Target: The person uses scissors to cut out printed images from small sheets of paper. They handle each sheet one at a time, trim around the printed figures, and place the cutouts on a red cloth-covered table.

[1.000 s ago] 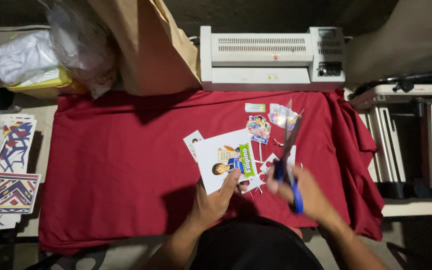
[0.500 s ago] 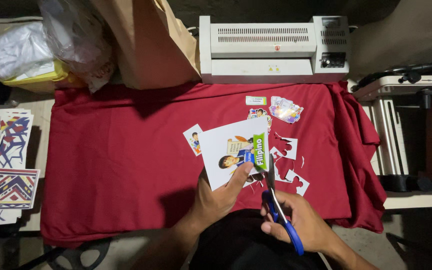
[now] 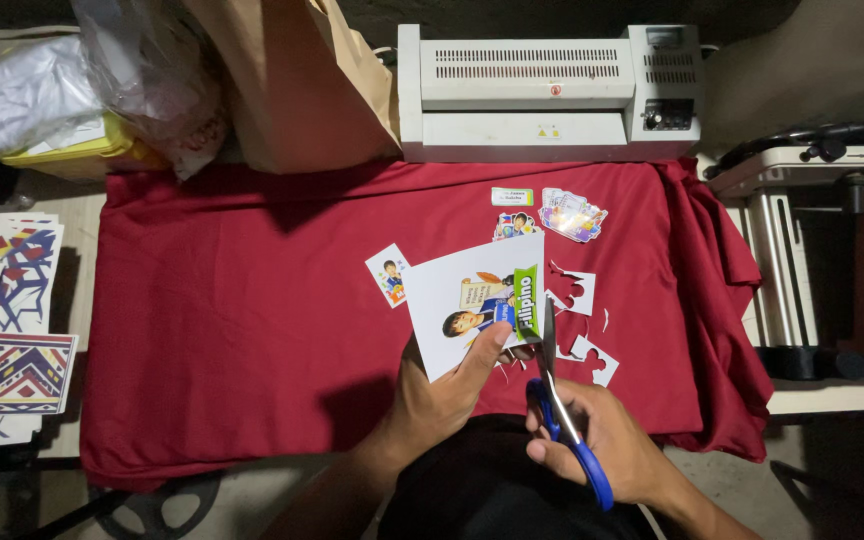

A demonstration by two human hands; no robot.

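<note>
One pair of blue-handled scissors (image 3: 560, 400) is sitting in the right hand (image 3: 602, 445), fingers curled through the handles, blades pointing up along the edge of one printed sheet (image 3: 472, 305). The left hand (image 3: 442, 390) is pinching that sheet, thumb on top, above the red cloth (image 3: 232, 310). Four small cut-out pictures and some white scraps (image 3: 584, 320) are lying nearby.

Left hand (image 3: 442, 395) hides the printed sheet's (image 3: 457, 300) lower corner; the paper cutter (image 3: 852, 260) runs off the right edge.
</note>
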